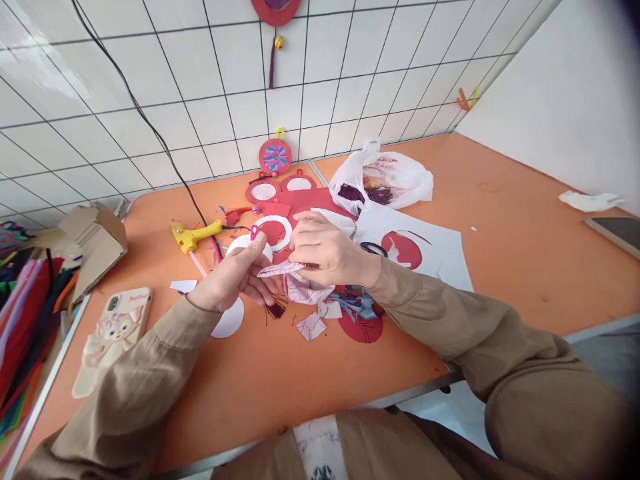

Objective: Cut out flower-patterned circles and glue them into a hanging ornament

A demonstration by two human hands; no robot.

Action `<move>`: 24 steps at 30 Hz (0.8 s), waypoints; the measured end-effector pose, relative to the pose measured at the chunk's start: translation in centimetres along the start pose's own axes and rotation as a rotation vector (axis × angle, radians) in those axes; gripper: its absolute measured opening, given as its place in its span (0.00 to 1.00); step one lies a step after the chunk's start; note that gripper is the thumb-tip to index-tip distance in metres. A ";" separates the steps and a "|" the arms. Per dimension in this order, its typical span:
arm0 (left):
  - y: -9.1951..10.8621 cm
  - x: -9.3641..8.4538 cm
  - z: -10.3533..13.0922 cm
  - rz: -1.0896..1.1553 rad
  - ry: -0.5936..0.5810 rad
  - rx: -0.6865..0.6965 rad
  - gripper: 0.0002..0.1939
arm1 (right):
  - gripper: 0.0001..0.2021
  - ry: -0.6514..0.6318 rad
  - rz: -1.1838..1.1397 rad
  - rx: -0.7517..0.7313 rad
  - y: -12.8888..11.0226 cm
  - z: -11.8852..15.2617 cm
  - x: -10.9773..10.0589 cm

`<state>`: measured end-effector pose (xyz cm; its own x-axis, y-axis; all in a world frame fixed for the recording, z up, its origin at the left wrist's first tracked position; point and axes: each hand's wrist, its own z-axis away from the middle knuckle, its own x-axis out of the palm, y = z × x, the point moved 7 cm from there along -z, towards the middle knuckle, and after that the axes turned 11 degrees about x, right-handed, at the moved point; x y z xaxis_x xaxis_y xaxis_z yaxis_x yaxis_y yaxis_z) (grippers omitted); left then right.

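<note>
My left hand [243, 270] is closed, its thumb pressed on a white paper disc [235, 247] with a pink loop [255, 231] at its top. A dark purple tassel [275, 309] hangs below those fingers. Beside it, my right hand [325, 250] has curled fingers around a white patterned cloth [307, 292], part of which reaches toward the left fingers. My right fingertips are partly hidden. Under the hands lie patterned scraps [311, 326], blue ribbon strips [357, 303], a red disc [361, 329] and another white disc [230, 320].
A yellow glue gun [197, 235] with its cord lies left of the hands. Further left are a phone [114, 333] and a cardboard box [100, 243]. Scissors [374, 249] and white paper [447, 250] lie right. A plastic bag [415, 179] stands behind; a decorated red disc [275, 157] leans on the wall.
</note>
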<state>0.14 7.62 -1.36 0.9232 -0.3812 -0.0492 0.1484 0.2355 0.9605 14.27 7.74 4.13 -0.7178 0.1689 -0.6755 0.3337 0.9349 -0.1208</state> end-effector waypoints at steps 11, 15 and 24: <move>-1.0 3.4 -0.2 0.473 0.060 -0.045 0.11 | 0.11 0.034 0.133 -0.080 0.1 1.1 0.0; 0.6 2.6 -0.6 0.344 0.100 0.115 0.15 | 0.09 -0.049 0.101 0.021 1.3 0.7 -0.4; 12.0 2.2 -3.4 -0.109 0.145 0.493 0.10 | 0.08 -0.096 0.158 0.549 7.6 -2.0 -4.9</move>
<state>5.17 12.65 9.09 0.9565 -0.2438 -0.1600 0.0944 -0.2604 0.9609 19.11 14.61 8.02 -0.5833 0.2398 -0.7760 0.7187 0.5975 -0.3556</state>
